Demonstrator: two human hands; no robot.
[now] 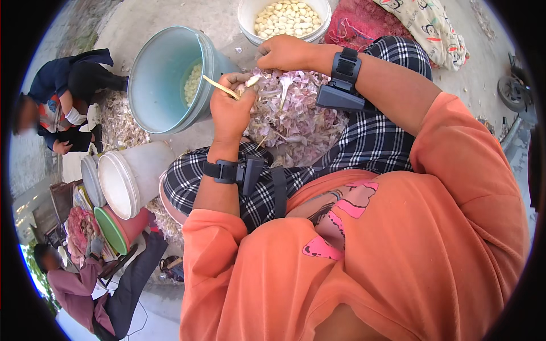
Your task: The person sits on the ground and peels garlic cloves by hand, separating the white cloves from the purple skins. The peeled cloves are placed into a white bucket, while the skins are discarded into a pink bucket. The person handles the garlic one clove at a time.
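My left hand [232, 102] grips a pale peeled garlic clove [252, 81] and a thin yellowish stalk [219, 87] that sticks out to the left. Just above and to the right is my right hand [283, 53], its fingers curled over the pile; whether it holds something is hidden. Pinkish garlic skins [298, 115] are heaped between my knees. A light blue bucket [166, 47], tilted at the left, has liquid and peeled cloves [193, 85] inside. Beyond my right hand stands a white bucket [246, 23] with many peeled cloves [288, 19].
A red mesh sack [362, 25] and a patterned cloth [439, 34] lie at the upper right. White [140, 170] and pink-and-green buckets [130, 226] stand at the left. Two people, one at the upper left [64, 93] and one at the lower left [81, 285], sit nearby.
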